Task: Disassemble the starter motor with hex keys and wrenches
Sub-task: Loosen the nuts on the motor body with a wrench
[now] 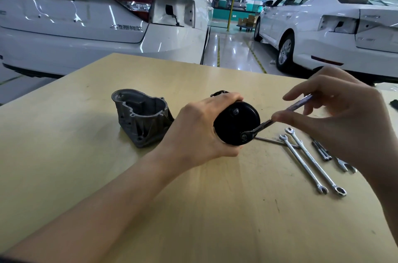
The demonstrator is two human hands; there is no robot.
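left hand (200,131) curled gripping, right hand (336,120) apparently pinching

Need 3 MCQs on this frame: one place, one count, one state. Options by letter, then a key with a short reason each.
1. Where is the grey housing?
A left of the black motor
B under the wrenches
C in the right hand

2. How many bolt heads show on the motor's end cap?
A one
B two
C four

3. The right hand is:
A empty
B flat on the table
C pinching a wrench

Key: 1 A, it stands beside the left hand. 2 B, upper and lower. 3 C, its ring sits on the lower bolt.
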